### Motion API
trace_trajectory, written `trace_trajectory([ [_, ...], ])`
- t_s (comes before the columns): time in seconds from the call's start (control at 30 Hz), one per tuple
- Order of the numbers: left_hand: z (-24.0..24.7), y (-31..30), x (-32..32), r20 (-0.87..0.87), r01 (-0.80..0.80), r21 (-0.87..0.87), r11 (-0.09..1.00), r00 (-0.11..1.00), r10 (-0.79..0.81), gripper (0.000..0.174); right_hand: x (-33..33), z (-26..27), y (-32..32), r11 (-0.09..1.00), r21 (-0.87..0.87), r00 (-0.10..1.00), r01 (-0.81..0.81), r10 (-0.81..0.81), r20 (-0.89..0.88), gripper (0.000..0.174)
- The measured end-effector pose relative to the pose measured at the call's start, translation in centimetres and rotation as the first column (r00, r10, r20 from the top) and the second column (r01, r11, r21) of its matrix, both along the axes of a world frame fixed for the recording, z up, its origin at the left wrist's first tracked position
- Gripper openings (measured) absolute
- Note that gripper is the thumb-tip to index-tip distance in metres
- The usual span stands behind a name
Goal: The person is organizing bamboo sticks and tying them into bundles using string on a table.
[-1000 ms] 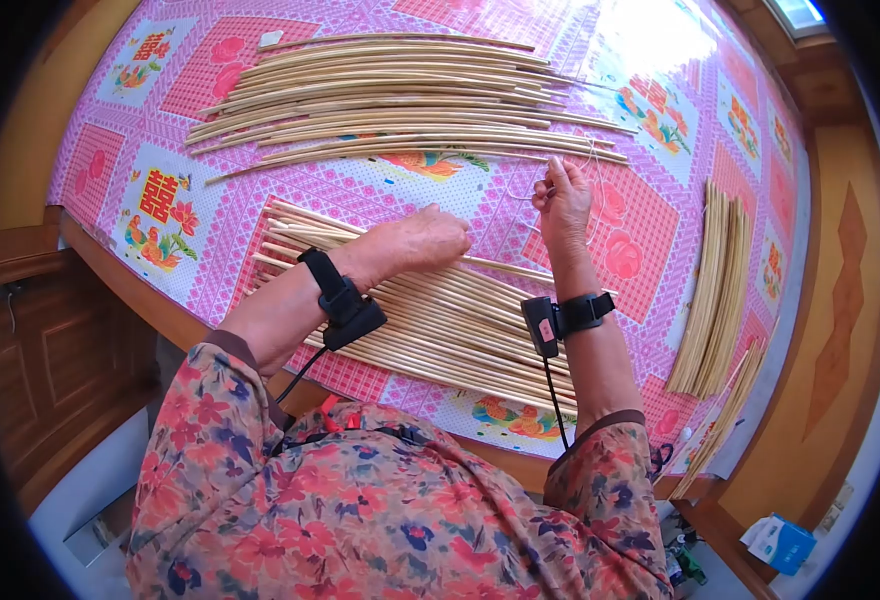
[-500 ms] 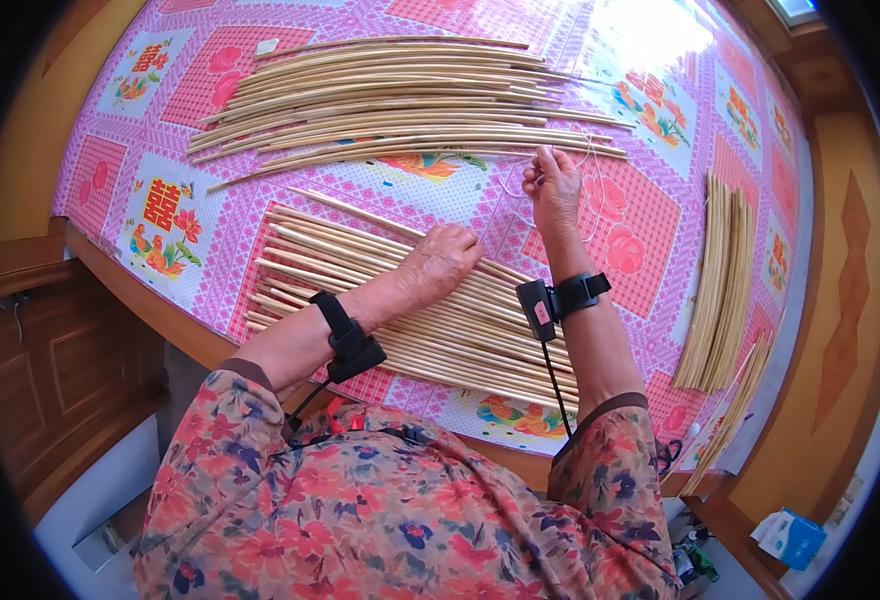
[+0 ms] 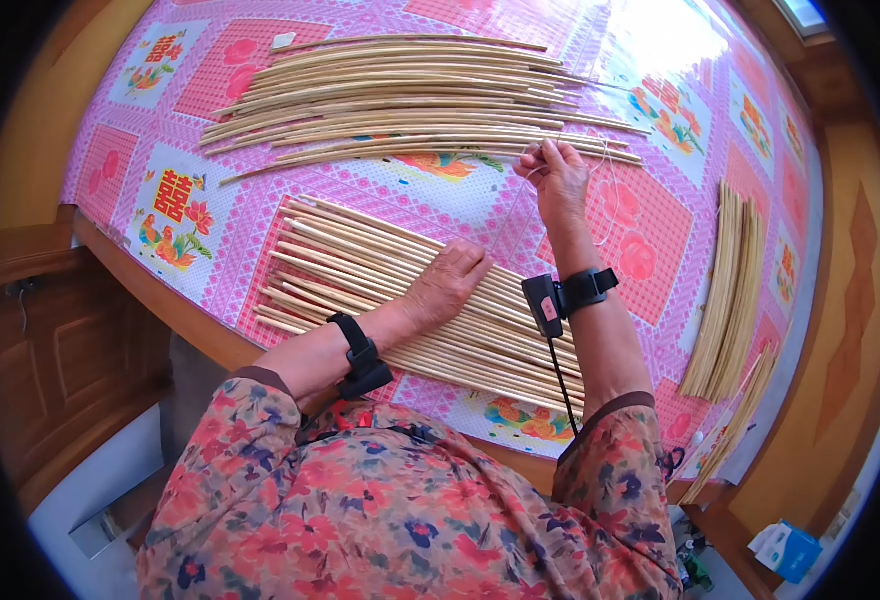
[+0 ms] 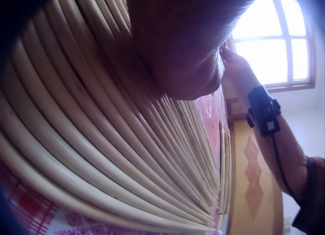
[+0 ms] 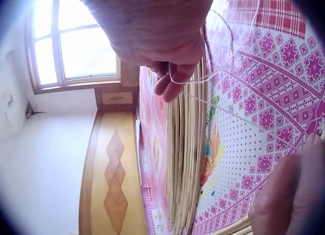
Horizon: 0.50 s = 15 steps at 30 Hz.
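A row of pale sticks (image 3: 360,262) lies side by side near the table's front edge. Over its upper part my left hand (image 3: 447,285) rests with curled fingers. In the right wrist view, a taut white string (image 5: 228,109) runs from my right hand (image 5: 162,47) to the fingertips of my left hand (image 5: 284,194), which pinch it. My right hand (image 3: 563,187) is raised beyond the row, thumb and fingers gripping the string, whose loose loop hangs beside the wrist. The left wrist view shows the left hand (image 4: 188,57) over the sticks (image 4: 101,118), its fingertips hidden.
A second spread of sticks (image 3: 400,95) lies across the far part of the patterned tablecloth (image 3: 110,170). Upright in the view, a bundle (image 3: 725,300) lies at the right, with a thinner bundle (image 3: 735,430) by the table's right corner. A small white piece (image 3: 283,41) sits far left.
The outermost stick has come down alongside the row. My left hand has moved down and slightly right over the sticks, while my right hand, still gripping the string, has risen slightly.
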State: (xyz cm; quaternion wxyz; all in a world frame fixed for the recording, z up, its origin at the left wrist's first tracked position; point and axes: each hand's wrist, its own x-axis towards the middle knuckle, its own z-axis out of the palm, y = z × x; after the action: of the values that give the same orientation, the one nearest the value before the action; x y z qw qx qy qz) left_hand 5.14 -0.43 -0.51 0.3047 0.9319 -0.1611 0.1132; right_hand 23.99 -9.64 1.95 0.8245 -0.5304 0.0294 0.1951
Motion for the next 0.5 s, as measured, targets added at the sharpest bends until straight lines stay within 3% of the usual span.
trace_trajectory([
  [0.2,-0.1,-0.4,-0.2,0.059,-0.017,0.102,0.995,0.998,0.011,0.036,-0.9,0.4,-0.4,0.996,0.022,0.996,0.088,-0.088,0.016,0.011],
  [0.27,-0.1,-0.4,-0.2,0.035,-0.037,0.139,0.99,0.999,0.033,0.038,-1.3,-0.3,-1.3,0.988,-0.131,0.983,0.087,-0.064,0.174,0.012],
  [0.37,-0.2,0.1,-0.3,0.005,-0.018,0.185,0.983,1.0,0.017,0.04,-3.5,0.0,-2.4,0.963,-0.241,0.977,0.124,-0.076,0.201,0.012],
  [0.5,0.3,-0.4,-0.3,-0.008,-0.008,0.209,0.978,1.0,0.01,0.039,-8.0,-1.1,-4.3,0.88,-0.436,0.92,0.187,-0.001,0.391,0.006],
])
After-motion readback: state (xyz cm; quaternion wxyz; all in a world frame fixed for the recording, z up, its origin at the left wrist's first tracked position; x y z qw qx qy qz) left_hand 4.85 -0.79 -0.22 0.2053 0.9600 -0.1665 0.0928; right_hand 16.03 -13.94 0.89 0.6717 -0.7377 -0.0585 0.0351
